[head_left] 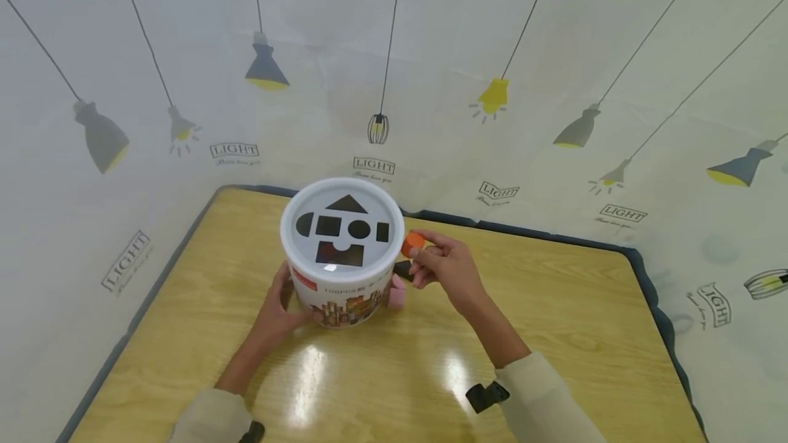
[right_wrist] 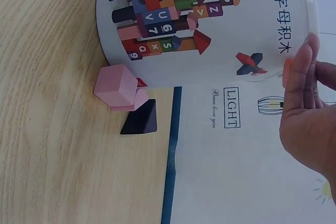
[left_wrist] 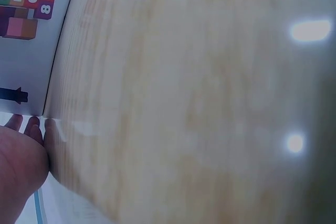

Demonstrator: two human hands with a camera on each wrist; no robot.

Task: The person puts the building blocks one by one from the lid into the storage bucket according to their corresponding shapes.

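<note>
A white plastic bucket (head_left: 308,292) with printed toy blocks stands upright on the table. Its white lid (head_left: 295,251) has several shape-cut holes, among them a triangle, a square, a circle and an arch. My left hand (head_left: 277,313) holds the bucket's left side low down, fingers partly hidden behind it. Between thumb and fingertips, my right hand (head_left: 449,269) pinches an orange round block (head_left: 413,243) beside the lid's right rim. At the bucket's right foot lie a pink block (right_wrist: 115,86) and a dark wedge-shaped block (right_wrist: 142,118), with another pink piece (right_wrist: 140,98) partly hidden between them.
The wooden table (head_left: 554,333) has a dark edging (head_left: 554,239) along its far side. Behind it hangs a pale wall sheet (head_left: 431,53) printed with lamps and the word LIGHT. Black straps sit near both sleeves (head_left: 542,395).
</note>
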